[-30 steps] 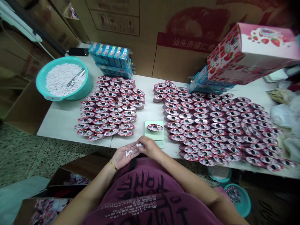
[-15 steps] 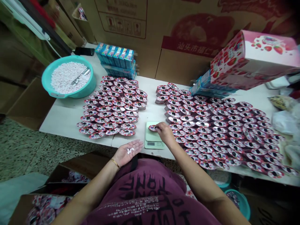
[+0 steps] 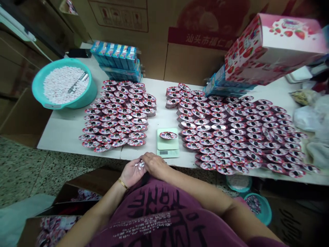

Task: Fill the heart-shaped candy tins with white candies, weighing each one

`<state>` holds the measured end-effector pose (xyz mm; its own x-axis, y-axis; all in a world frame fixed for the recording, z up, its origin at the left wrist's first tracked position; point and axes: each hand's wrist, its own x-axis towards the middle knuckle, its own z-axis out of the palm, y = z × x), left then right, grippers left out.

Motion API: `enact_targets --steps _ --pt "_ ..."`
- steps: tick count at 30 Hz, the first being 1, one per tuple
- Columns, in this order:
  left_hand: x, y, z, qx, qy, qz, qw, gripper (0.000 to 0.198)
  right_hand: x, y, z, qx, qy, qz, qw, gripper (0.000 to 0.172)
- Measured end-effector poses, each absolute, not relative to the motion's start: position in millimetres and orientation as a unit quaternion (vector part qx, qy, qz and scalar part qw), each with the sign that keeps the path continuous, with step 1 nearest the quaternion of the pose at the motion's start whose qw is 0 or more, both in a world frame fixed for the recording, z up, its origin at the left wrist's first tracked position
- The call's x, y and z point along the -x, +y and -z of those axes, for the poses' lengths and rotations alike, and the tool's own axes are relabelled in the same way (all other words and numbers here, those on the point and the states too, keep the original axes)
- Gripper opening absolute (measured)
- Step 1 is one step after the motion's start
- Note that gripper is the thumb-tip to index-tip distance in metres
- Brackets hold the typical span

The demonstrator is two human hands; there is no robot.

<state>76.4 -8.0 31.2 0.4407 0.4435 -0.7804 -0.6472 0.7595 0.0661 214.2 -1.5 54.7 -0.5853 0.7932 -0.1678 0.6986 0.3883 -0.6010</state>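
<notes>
I see the left hand (image 3: 132,174) palm up, spread and a bit cupped, with a few white bits (image 3: 140,165) lying in it. The right hand (image 3: 155,166) bends over the left fingers, so the bits are just at its fingertips, toward eight o'clock. From those same fingertips, the packet (image 3: 168,136) on the scale (image 3: 167,145) is between one and two o'clock, up on the table (image 3: 160,120) and apart from both hands. Its long way runs from nine to three o'clock. The right hand is nearer to it than the left, and I think that short gap matters most now.

From here I can't tell if the right fingers pinch a bit or hold nothing, since their tips curl down out of sight. They may hide more bits too. The scale's screen (image 3: 162,153) shows, but I can't read it. Down at eight o'clock, a box (image 3: 23,230) is cut off at the bottom.
</notes>
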Motion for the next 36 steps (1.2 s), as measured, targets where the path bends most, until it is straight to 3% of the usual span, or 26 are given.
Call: enact_targets --steps 10,14,18,22,33,36 --pt "-76 -9 -34 0.093 0.458 -0.313 0.827 0.017 -208 -3 -48 0.467 -0.818 -0.329 0.073 0.016" --pt "-78 -8 -26 0.094 0.474 -0.334 0.809 0.017 -233 8 -50 0.449 -0.823 -0.322 0.132 0.023" --pt "-76 -4 -25 0.091 0.499 -0.308 0.805 0.015 -286 34 -42 0.624 -0.748 -0.196 0.110 0.043" --pt "-66 0 -27 0.098 0.509 -0.325 0.791 0.016 -318 64 -27 0.631 -0.754 -0.181 0.031 0.036" --pt "-31 1 -32 0.135 0.531 -0.402 0.734 0.023 -249 160 6 0.601 -0.775 -0.183 0.071 0.042" --pt "-25 0 -29 0.142 0.539 -0.401 0.727 0.024 -268 170 5 0.615 -0.768 -0.149 0.099 0.036"
